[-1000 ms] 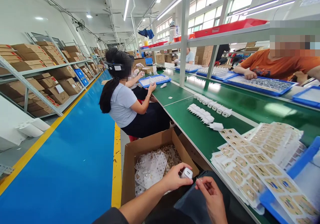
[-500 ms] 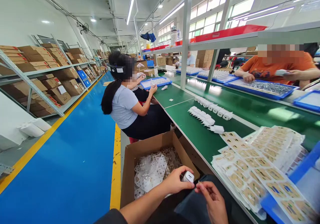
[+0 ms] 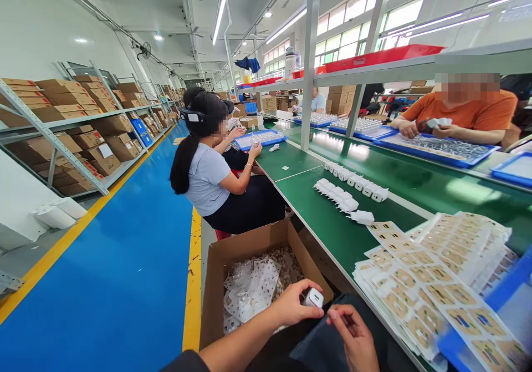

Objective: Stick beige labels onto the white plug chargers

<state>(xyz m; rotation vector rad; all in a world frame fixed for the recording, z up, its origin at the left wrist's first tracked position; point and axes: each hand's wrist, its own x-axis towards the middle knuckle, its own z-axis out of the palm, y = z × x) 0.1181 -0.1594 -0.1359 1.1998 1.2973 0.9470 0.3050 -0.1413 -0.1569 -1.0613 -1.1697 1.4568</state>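
Note:
Over my lap, my left hand (image 3: 292, 306) grips a white plug charger (image 3: 314, 298), its end with a small dark slot facing up. Close beside it, my right hand (image 3: 352, 330) has thumb and forefinger pinched together; whatever they hold, if anything, is too small to make out. To the right on the green table lie fanned sheets of tan stickers (image 3: 409, 291) on clear backing. Farther up stand two rows of white chargers, a nearer row (image 3: 334, 193) and a farther row (image 3: 356, 181), with a single charger (image 3: 361, 217) lying near the sheets.
Below my left hand stands an open cardboard box (image 3: 213, 289) with used backing sheets (image 3: 253, 283). A blue tray (image 3: 509, 300) sits under the stickers at right. A co-worker (image 3: 211, 167) sits ahead at the table edge; another person (image 3: 465, 111) works across it. A metal post (image 3: 308, 83) rises from the table.
The small tan bit at my right fingertips no longer shows. Both hands stay close together, the charger still in my left. The person across has brought their hands closer together.

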